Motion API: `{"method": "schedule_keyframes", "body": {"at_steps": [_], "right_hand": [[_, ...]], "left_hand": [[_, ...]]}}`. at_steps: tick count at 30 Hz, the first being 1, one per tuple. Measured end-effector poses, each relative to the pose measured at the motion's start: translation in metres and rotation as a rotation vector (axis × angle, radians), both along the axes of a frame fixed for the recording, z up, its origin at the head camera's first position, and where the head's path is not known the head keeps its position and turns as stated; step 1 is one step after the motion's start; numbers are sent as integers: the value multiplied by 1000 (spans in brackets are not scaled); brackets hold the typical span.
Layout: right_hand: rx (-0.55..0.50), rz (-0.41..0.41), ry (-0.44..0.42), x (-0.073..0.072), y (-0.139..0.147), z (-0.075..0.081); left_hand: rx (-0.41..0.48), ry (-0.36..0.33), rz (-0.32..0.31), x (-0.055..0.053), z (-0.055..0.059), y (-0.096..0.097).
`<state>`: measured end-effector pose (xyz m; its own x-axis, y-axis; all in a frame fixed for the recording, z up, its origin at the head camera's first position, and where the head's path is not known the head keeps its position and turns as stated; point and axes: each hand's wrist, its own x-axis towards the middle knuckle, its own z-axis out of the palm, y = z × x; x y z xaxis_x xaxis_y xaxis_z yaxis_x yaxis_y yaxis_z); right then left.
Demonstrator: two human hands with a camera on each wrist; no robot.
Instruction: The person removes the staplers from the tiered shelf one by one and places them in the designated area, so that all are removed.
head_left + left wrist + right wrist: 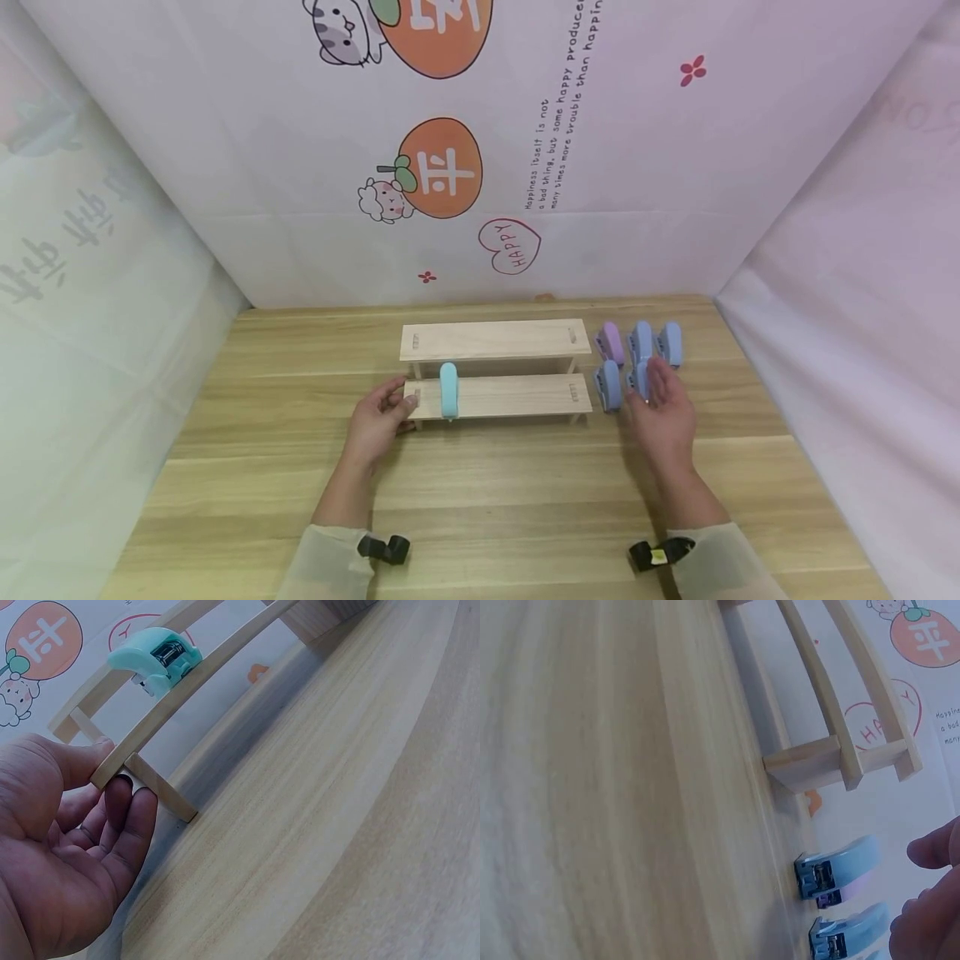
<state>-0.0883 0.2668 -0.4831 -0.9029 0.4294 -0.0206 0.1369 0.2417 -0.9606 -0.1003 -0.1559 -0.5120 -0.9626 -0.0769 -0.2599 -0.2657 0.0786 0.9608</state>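
Note:
My left hand [377, 422] pinches the left end of the front wooden stand [517, 397], thumb on top and fingers curled underneath. A mint-green mini stapler [449, 388] sits crosswise on this stand near that hand; its dark inner mechanism shows in the left wrist view. My right hand [666, 421] reaches over the front blue stapler [637, 380], thumb and fingers spread apart behind it and partly hiding it. Beside that one stands another blue stapler [609, 386]. In the back row are a purple stapler [611, 342] and two blue staplers [670, 343].
A second wooden stand [495, 340] runs parallel just behind the front one. All of this is on a wood-grain table [487, 508]. A printed white cloth [622, 233] rises at the table's back edge, and pale cloth hangs at both sides.

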Motion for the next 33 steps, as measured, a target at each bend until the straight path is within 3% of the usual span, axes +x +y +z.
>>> {"method": "schedule_keyframes", "body": {"at_steps": [13,23,33], "right_hand": [[-56,25,38,4,-19,4],[-34,81,32,9,-34,5],[-104,130,82,10,-50,3]], "left_hand": [[10,9,0,-2,-4,-1],[0,4,2,-2,-3,0],[-4,-1,5,-3,-4,-1]]}}
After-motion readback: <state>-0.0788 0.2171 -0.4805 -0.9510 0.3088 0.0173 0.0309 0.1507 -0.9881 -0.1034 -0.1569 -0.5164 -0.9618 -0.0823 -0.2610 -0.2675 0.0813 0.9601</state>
